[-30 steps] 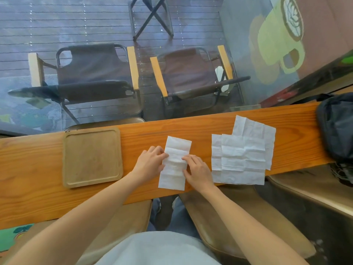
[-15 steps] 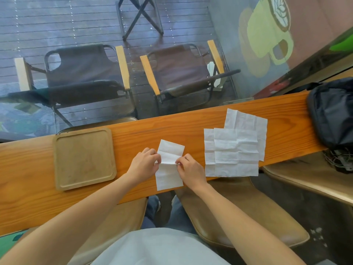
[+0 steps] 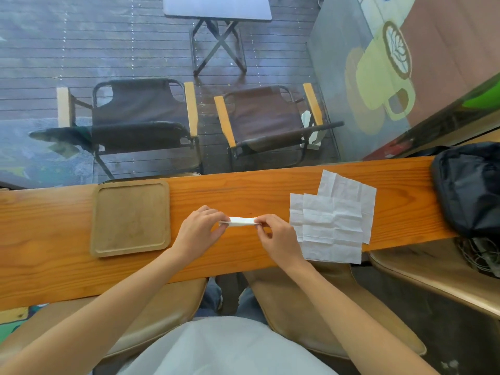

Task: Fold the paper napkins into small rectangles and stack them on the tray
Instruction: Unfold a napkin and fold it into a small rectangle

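I see both forearms reach in, the left hand [image 3: 198, 230] and right hand [image 3: 276, 238] each pinching one end of the folded napkin [image 3: 240, 221] between them. The tray [image 3: 131, 217] lies left of the left hand, the unfolded napkins [image 3: 332, 220] just right of the right hand.

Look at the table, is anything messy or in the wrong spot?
Only a little. The unfolded napkins lie in a crooked, overlapping pile that pokes past the near edge of the wooden counter. The tray holds no napkins yet.
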